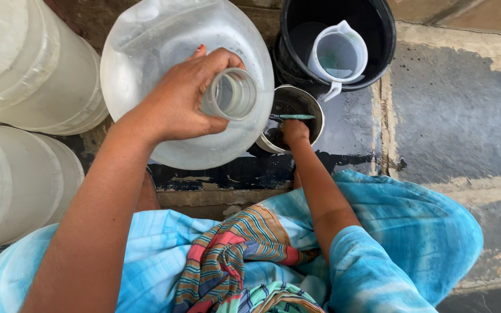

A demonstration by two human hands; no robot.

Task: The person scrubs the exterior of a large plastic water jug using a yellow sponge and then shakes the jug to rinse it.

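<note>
My left hand [184,98] grips the neck of a large clear plastic water jug [146,52], its open mouth [230,94] facing up at me. My right hand [294,131] reaches down into a small steel pot [314,110] beside the jug and holds a thin green-handled tool [292,117] that lies across the pot's rim. The pot's inside is dark and wet. What the tool's tip looks like is hidden by my hand.
A black bucket [387,40] stands behind the pot with a white plastic mug [337,55] in it. Two big pale plastic containers [24,64] stand at the left. The wet stone floor [453,122] spreads to the right. Blue cloth covers my knees [401,232].
</note>
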